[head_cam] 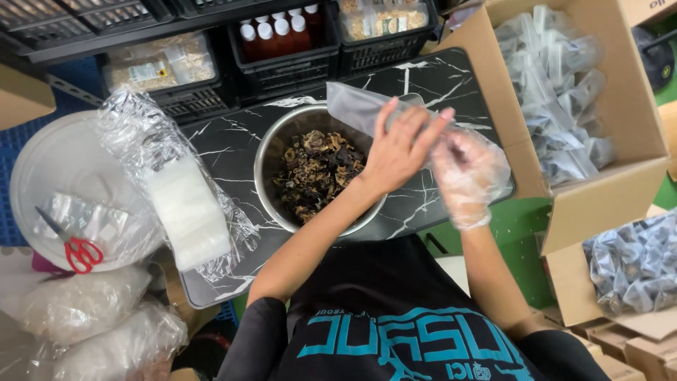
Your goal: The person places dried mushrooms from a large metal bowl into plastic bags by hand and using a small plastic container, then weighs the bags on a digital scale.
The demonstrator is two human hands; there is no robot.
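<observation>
Left hand: the bare left hand (398,147) was clamped on a clear plastic bag (360,106), fingers spread along its edge
Right hand: the right hand (469,173), in a thin clear glove, was closed on the same bag from the other side
Bag: it was held above the far rim of the bowl, over the table (233,141)
Bowl: a round steel bowl (271,152) stood on the black marbled table, holding dark dried mushroom pieces (314,169)
Big box: an open cardboard box (599,197) to the right held many filled clear bags
Stack: a pile of flat empty bags (187,212) lay in crinkled wrap left of the bowl
Tray: a white round tray (42,162) carried red-handled scissors (81,252)
Crates: black crates (282,67) behind held bottles with white caps and packets
</observation>
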